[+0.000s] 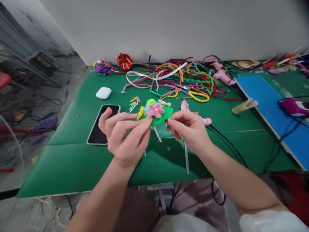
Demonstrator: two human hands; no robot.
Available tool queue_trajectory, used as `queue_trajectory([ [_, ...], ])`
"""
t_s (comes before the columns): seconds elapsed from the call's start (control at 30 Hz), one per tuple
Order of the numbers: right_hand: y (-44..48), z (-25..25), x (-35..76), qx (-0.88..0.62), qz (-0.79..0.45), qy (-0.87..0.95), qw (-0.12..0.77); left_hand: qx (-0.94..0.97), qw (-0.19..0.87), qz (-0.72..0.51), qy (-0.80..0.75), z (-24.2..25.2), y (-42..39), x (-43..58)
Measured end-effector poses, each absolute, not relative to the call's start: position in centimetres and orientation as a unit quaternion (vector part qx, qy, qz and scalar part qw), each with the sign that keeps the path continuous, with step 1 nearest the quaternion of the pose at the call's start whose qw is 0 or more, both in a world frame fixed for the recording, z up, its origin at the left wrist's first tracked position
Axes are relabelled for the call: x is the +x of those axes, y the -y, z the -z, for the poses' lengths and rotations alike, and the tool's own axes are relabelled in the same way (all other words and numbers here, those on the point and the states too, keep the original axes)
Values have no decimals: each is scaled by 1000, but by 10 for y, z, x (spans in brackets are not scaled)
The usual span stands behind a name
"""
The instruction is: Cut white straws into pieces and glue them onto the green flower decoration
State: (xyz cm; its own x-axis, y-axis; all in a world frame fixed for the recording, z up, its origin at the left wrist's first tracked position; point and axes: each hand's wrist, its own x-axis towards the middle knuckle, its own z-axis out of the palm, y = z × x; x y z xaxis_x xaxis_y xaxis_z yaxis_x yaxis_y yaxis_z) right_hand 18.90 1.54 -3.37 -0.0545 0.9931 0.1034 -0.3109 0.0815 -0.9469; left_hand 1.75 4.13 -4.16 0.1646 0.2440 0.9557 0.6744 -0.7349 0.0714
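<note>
My left hand (127,133) pinches the lower left side of a small craft piece with a pink flower (156,110), a green base (167,113), yellow bits and light blue fuzz. It is held above the green table. My right hand (189,129) has thumb and fingers closed on a thin white strip (171,126) at the piece's right edge. Another white strip (157,134) hangs below the piece. Just behind my right hand lies a pink glue gun (184,105), with a clear glue stick (186,158) showing below the hand.
A phone (98,129) and a white case (103,93) lie at the left. Behind are tangled colourful pipe cleaners (169,75), yellow-handled scissors (199,96) and two round ornaments (103,67). A bamboo piece (244,107) and a blue board (267,106) are at the right.
</note>
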Motion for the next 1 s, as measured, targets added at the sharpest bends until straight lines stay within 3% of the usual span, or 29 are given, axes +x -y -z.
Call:
queue_trajectory([
  [1.0,-16,36,190,-373,-585,449,563,-742,187,563,313,41,-40,18],
])
